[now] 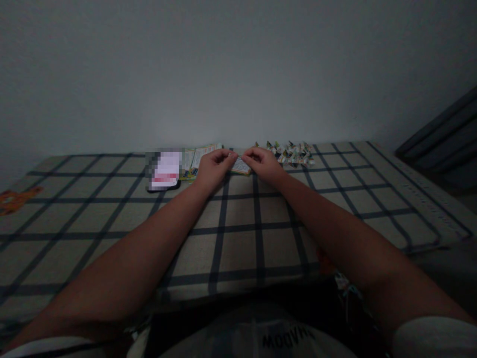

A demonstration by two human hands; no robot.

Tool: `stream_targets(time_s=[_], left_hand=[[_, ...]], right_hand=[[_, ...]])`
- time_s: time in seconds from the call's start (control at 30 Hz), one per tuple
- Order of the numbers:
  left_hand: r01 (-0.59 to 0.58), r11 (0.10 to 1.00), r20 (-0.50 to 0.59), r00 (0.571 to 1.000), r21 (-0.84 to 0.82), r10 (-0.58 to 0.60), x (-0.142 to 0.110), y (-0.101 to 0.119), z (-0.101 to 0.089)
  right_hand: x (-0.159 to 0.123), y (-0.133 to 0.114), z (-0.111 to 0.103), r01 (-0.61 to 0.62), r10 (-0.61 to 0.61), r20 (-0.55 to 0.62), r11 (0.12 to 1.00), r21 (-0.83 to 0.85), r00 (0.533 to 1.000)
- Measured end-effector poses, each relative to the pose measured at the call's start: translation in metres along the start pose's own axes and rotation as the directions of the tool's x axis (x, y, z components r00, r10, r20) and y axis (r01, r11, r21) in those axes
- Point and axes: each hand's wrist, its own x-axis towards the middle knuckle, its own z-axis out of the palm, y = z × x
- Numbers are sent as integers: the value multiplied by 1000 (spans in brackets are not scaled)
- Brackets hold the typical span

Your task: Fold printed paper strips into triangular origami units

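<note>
My left hand (216, 168) and my right hand (264, 162) are close together at the far side of the table. Between them is a small strip of printed paper (240, 166), with a pinch of each hand at its upper edge. Parts of the paper are behind my fingers, and its print is too small to read. Just left of my left hand lie colourful printed sheets (201, 155), partly covered by that hand. Beyond my right hand is a cluster of small folded paper pieces (296, 154) with pointed tips.
A phone (166, 171) with a lit, blurred screen lies left of the sheets. The checked tablecloth (238, 248) spreads under everything, with an orange pattern (17, 200) at far left. A grey wall (238, 74) rises behind the table. A dark ridged object (443, 134) stands at right.
</note>
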Motion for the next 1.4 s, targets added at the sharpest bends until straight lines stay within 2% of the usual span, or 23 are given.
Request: stream_targets(time_s=[0.13,0.33,0.53,0.67,0.8,0.9,1.03,1.13,1.23,1.4], left_hand=[[-8,1000,20,1000,1,8,-1,4,0],[2,1000,-5,1000,-23,-2,-2,7,1],[57,997,10,998,-43,-57,-1,6,2],[57,998,2,998,-17,-57,-1,7,1],[52,999,38,998,-11,-52,-1,8,0],[79,993,67,995,-90,-73,-2,6,0],[195,944,139,977,-266,-162,-1,2,2],[251,911,171,964,-328,-204,-1,2,3],[253,908,143,966,-334,-216,0,3,3],[184,939,63,983,-290,-173,3,1,1]], right_hand=[[0,-2,1,-4,4,-8,999,32,1000],[-1,-8,2,-92,98,-39,986,141,994],[0,-9,-1,-92,94,-20,991,97,995],[0,-10,-2,-76,78,-24,995,66,997],[0,-11,-2,-53,54,-26,997,61,998],[1,-10,-2,-65,67,-11,993,98,998],[1,-7,-2,-143,133,63,970,198,989],[1,-7,-2,-170,152,93,956,240,984],[0,-9,-4,-192,175,85,945,264,981],[-1,-9,-5,-208,202,51,947,243,978]])
